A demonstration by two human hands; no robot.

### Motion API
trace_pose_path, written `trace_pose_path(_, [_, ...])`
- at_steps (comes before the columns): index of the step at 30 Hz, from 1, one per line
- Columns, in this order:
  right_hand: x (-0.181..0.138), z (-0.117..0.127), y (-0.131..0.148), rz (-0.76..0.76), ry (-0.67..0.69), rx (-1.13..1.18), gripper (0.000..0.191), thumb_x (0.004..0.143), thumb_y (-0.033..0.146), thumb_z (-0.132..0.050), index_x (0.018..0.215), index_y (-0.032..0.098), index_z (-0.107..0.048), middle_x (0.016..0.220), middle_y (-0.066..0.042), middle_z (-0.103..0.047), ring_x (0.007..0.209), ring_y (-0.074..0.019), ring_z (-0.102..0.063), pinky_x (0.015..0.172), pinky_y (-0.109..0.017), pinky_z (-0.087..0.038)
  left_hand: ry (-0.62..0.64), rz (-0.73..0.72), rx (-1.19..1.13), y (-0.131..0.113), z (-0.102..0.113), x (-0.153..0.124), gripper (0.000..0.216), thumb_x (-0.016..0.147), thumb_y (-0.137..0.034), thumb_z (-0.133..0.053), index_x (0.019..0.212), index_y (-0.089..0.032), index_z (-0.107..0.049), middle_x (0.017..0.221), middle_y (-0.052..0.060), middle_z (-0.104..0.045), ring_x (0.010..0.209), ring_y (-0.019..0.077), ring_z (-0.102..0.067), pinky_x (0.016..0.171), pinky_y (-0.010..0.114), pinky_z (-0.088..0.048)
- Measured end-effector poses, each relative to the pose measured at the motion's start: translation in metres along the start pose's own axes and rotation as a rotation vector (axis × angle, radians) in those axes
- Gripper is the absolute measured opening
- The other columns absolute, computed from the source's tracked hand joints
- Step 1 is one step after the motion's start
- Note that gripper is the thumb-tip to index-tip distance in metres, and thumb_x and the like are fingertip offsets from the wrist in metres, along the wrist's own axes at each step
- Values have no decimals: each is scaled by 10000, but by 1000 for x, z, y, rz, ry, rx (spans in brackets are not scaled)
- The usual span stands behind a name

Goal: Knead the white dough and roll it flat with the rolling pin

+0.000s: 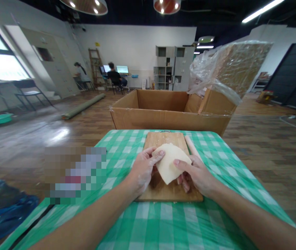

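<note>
A flat, pale sheet of dough [170,163] is lifted off a wooden cutting board [163,192] that lies on a table with a green-and-white checked cloth [148,225]. My left hand [144,170], dusted with flour, pinches the dough's left edge with thumb and fingers. My right hand [196,175] grips its right edge, thumb on top and fingers curled beneath. A wooden rolling pin [192,147] lies on the cloth along the board's right side, just past my right hand.
A large open cardboard box [169,116] stands beyond the table's far edge, with a plastic-wrapped bundle [231,67] on its right corner. A blue bag [2,208] lies at the lower left. A person sits at a desk far back [115,78].
</note>
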State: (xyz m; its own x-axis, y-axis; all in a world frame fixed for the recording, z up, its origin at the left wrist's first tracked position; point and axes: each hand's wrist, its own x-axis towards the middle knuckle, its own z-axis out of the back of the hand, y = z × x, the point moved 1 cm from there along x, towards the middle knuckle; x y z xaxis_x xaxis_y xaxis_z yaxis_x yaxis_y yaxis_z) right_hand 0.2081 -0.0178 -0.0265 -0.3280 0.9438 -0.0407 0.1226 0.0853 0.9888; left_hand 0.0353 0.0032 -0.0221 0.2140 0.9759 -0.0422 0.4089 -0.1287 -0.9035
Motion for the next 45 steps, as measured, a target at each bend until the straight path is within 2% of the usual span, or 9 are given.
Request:
trace_pose_path(5, [-5, 6, 8, -225, 306, 151, 558, 817, 618, -651, 909, 70, -706, 647, -90, -725, 432, -155, -643, 319, -184, -470, 91, -65, 236, -3, 6, -1, 313, 785, -389, -812, 953, -141, -722, 888, 51, -729, 758, 155, -661, 673, 237, -520])
trace_pose_path(8, [-5, 7, 9, -296, 384, 174, 666, 844, 684, -568, 923, 39, -711, 727, -146, -750, 472, -174, -677, 329, -195, -491, 104, -79, 283, -6, 4, -2, 330, 779, -390, -818, 960, -132, -718, 892, 61, -732, 761, 156, -662, 677, 237, -521])
trace_pose_path(13, [-3, -2, 5, -152, 174, 39, 499, 862, 593, -666, 936, 99, -661, 657, -71, -730, 397, -146, -633, 341, -204, -504, 94, -16, 22, -7, -7, -4, 447, 793, -388, -804, 1136, -154, -637, 1012, 95, -743, 743, 173, -691, 669, 272, -555])
trace_pose_path(18, [-3, -11, 0, 21, -8, -67, 554, 883, 654, -591, 802, 110, -661, 614, -78, -701, 360, -155, -602, 322, -237, -495, 197, 93, 55, 5, -16, -10, 394, 874, -512, -678, 936, -128, -617, 646, 48, -681, 475, 135, -613, 469, 213, -464])
trace_pose_path(23, [-8, -16, 1, 33, -3, -149, 593, 905, 685, -527, 768, 132, -692, 547, -59, -669, 347, -150, -582, 314, -232, -482, 94, -26, 324, 7, -16, -14, 443, 905, -610, -573, 955, -170, -568, 471, -43, -553, 314, 115, -489, 313, 185, -370])
trace_pose_path(28, [-11, -15, 6, -45, -50, -113, 594, 885, 706, -538, 879, 128, -677, 484, -21, -622, 327, -158, -574, 293, -221, -459, -4, -51, 375, -2, -12, -14, 423, 883, -612, -601, 981, -207, -532, 453, -112, -448, 246, 81, -366, 241, 170, -318])
trace_pose_path(31, [-12, -14, 7, -45, -45, -97, 561, 886, 682, -560, 923, 131, -660, 482, -17, -619, 323, -159, -568, 282, -218, -447, 14, -39, 396, -4, -11, -14, 427, 868, -615, -620, 949, -202, -548, 448, -105, -456, 250, 84, -386, 246, 172, -338])
trace_pose_path(36, [-14, -16, 9, -24, 14, -82, 508, 792, 519, -766, 1116, 172, -586, 557, 2, -675, 363, -160, -595, 315, -222, -482, 30, -89, 424, -4, -11, -17, 473, 857, -639, -616, 982, -183, -610, 485, -55, -553, 266, 96, -449, 250, 165, -319])
trace_pose_path(45, [-13, -13, 7, -59, 28, -73, 507, 822, 547, -724, 1066, 120, -603, 508, 11, -636, 340, -168, -585, 299, -228, -474, 19, -55, 456, -5, -5, -11, 519, 875, -694, -532, 903, -180, -596, 395, -51, -528, 251, 140, -486, 238, 184, -317])
